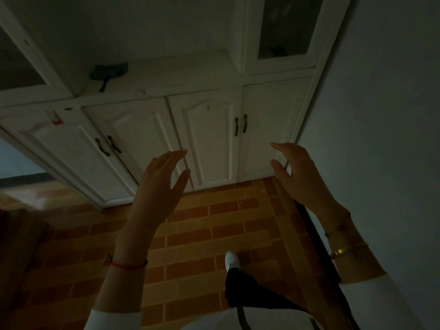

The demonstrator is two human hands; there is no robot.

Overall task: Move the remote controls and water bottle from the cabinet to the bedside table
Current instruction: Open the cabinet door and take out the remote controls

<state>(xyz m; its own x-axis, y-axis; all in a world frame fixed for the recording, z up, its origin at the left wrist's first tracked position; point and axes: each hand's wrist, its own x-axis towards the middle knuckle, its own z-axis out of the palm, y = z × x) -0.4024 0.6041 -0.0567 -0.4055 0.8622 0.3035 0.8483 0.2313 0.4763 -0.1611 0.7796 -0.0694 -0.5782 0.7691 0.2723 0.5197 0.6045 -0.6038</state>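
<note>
A white cabinet [209, 139] with closed lower doors and dark handles fills the upper half of the dim view. Its counter ledge [181, 77] carries only a dark teal object [108, 71] at the left. No remote control or water bottle is visible. My left hand [159, 184] is raised in front of the middle doors, fingers straight and relaxed, holding nothing. My right hand [297, 172] hovers before the rightmost door, fingers extended, also holding nothing. Neither hand touches the cabinet.
Glass-fronted upper doors stand at the left [16, 65] and right [285, 29]. A pale wall [381, 139] closes off the right side. An orange brick-pattern floor [202, 225] lies below, with my white shoe [231, 259] on it.
</note>
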